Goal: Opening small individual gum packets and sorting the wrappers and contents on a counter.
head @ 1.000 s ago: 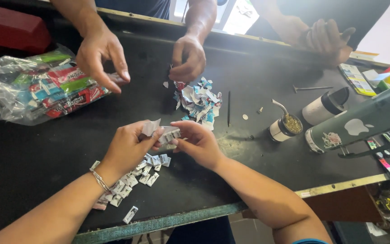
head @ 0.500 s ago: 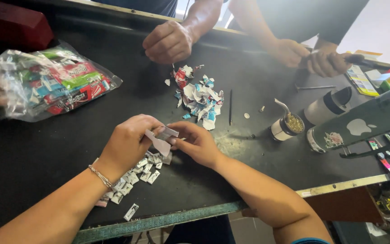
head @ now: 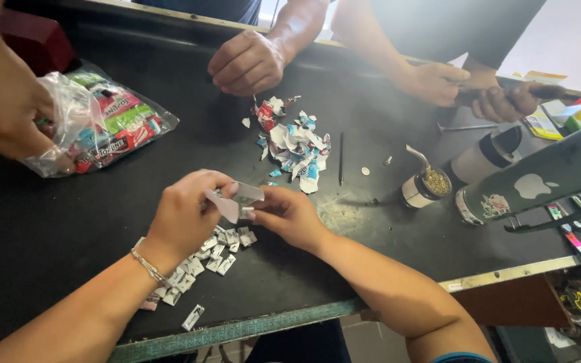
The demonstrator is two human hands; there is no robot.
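Note:
My left hand [head: 186,214] and my right hand [head: 289,215] meet over the black table [head: 48,235], both pinching one small silvery wrapper strip [head: 235,200] between their fingertips. A thin bracelet sits on my left wrist. Just below my hands lies a row of several small folded silver pieces [head: 200,269], running toward the table's front edge. Farther back is a loose heap of torn white, blue and red wrapper scraps [head: 294,144].
A person's hand [head: 11,107] at the left grips a clear bag of colourful wrappers [head: 112,128]. Across the table another person's fist [head: 247,64] rests near the scraps, and two more hands [head: 479,91] hold a tool. A small cup [head: 425,185] and a green bottle [head: 539,181] lie at right.
My hands have stayed together, working the strip. The far person's hand has closed into a fist beside the scraps. A hand has come in from the left and taken hold of the bag.

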